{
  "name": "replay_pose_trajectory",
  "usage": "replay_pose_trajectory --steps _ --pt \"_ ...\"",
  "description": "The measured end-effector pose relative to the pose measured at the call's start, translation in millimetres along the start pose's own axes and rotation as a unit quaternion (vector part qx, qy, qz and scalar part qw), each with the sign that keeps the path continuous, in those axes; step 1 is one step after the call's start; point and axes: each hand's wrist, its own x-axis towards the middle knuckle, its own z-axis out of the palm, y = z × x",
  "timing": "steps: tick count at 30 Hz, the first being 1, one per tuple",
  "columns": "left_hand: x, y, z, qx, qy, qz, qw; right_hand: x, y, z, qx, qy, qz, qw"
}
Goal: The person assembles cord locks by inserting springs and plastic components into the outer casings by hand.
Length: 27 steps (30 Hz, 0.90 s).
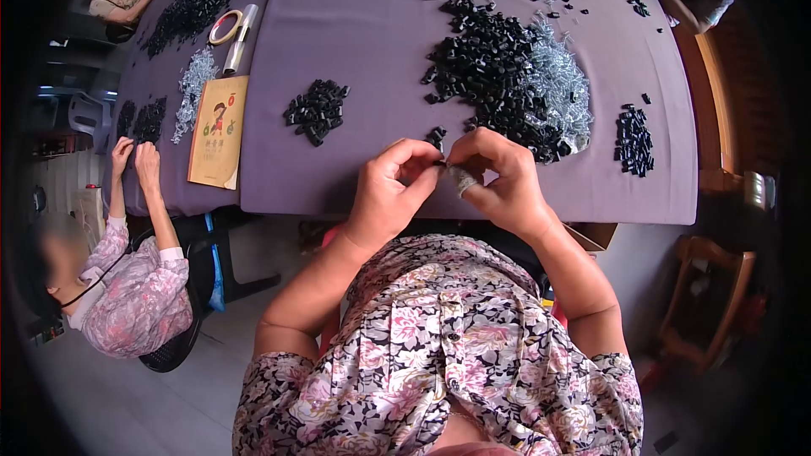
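Note:
My left hand point(395, 188) pinches a small black plastic piece point(439, 163) between thumb and forefinger, above the table's near edge. Its fingertips meet those of my right hand point(504, 184), also closed in a pinch; whatever sits in that pinch is too small to make out. Pale tape point(462, 180) wraps a digit of my right hand. Just beyond the fingertips lie a few loose black pieces point(436, 135). A large heap of black pieces point(481, 59) spreads behind my right hand, touching a pile of small clear parts point(556, 76).
On the purple cloth point(355, 25) are smaller black piles at left point(318, 111) and right point(634, 142). A yellow booklet point(218, 133) and a tape roll point(225, 27) lie farther left. A seated person point(135, 287) works at left; others sit at the far corners.

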Motion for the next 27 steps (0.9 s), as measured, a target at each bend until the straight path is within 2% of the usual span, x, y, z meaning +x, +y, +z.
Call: replay_pose_trajectory --steps 4,6,10,12,15,18,27 --pt "-3.9 0.2 9.6 -0.104 -0.013 -0.013 0.994 -9.4 7.5 0.3 0.145 0.003 0.087 0.986" --pt "-3.6 0.7 13.5 -0.182 -0.022 -0.033 0.983 -11.1 17.7 -2.9 0.222 -0.013 0.096 0.970" --pt "-4.6 1.9 24.4 -0.205 0.000 -0.015 0.979 -13.8 21.7 -6.4 0.288 -0.011 0.103 0.952" --pt "-3.5 12.3 29.2 -0.196 0.030 -0.004 0.980 -14.9 16.7 -8.1 0.250 0.011 0.080 0.965" --pt "-7.8 12.7 18.4 -0.137 -0.020 -0.015 0.990 -16.5 12.6 -12.2 0.193 0.022 0.050 0.980" --pt "-9.9 11.6 15.5 -0.075 -0.024 -0.021 0.997 -18.7 6.9 -15.8 0.109 0.018 0.015 0.994" --pt "-15.8 0.4 13.0 -0.078 -0.047 -0.079 0.993 -19.1 -3.5 -14.8 -0.029 -0.026 -0.043 0.998"
